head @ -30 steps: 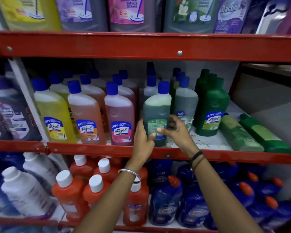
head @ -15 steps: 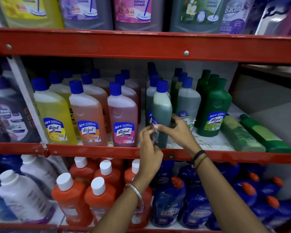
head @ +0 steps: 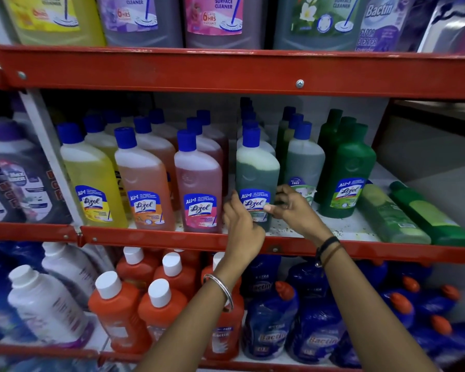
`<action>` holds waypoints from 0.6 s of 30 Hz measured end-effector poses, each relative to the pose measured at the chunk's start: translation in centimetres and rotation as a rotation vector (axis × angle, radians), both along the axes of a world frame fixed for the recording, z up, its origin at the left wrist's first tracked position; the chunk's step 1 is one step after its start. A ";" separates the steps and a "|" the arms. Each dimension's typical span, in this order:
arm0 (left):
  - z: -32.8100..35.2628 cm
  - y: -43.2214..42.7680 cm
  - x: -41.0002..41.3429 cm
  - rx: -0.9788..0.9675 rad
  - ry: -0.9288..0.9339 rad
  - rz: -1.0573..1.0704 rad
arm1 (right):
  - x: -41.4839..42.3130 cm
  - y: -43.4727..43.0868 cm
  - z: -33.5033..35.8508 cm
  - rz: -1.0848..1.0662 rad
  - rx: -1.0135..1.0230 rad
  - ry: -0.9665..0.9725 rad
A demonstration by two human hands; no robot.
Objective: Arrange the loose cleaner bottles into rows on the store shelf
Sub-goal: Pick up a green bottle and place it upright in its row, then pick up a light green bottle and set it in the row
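Note:
A green cleaner bottle (head: 257, 178) with a blue cap stands upright at the front of the middle shelf (head: 172, 236), its label facing me. My left hand (head: 240, 224) grips its lower left side and my right hand (head: 293, 208) grips its lower right side. Left of it stand rows of yellow (head: 91, 181), orange (head: 142, 181) and pink bottles (head: 198, 183). Right of it stand a grey-green bottle (head: 305, 159) and a dark green bottle (head: 349, 173). Two green bottles (head: 392, 213) (head: 430, 213) lie flat at the shelf's right end.
Large cleaner jugs (head: 142, 20) fill the top shelf above a red beam (head: 226, 71). Below are white bottles (head: 46, 304), orange bottles (head: 118, 312) and blue Bactin bottles (head: 271, 326). A slanted grey upright (head: 54, 162) bounds the yellow row on the left.
Both hands have turned the green bottle about its upright axis: its back label faced me, then its narrow edge, and now the front label faces me.

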State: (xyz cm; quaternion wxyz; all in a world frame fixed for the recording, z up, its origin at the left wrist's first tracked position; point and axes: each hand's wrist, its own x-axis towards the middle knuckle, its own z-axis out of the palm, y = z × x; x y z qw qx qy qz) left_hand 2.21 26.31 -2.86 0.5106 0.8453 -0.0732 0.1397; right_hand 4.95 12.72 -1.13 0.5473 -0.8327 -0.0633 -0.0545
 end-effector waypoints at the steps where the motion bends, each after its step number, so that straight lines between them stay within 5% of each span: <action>1: 0.0 -0.2 -0.2 0.008 -0.002 -0.001 | 0.0 -0.1 -0.1 0.010 0.010 0.008; 7: 0.0 -2.8 -1.8 -0.013 -0.213 0.103 | -1.9 -1.2 0.5 -0.028 -0.009 -0.029; 11: 1.1 -6.8 -2.6 -0.055 -0.424 -0.039 | -4.5 -7.5 2.1 -0.228 0.021 -0.160; 14: 1.6 -11.3 -2.7 -0.035 -0.421 -0.250 | -6.3 -14.3 2.5 -0.577 -0.218 -0.213; 18: 0.2 -18.0 -2.0 0.063 -0.274 -0.393 | -7.7 -20.1 1.7 -0.787 -0.601 0.027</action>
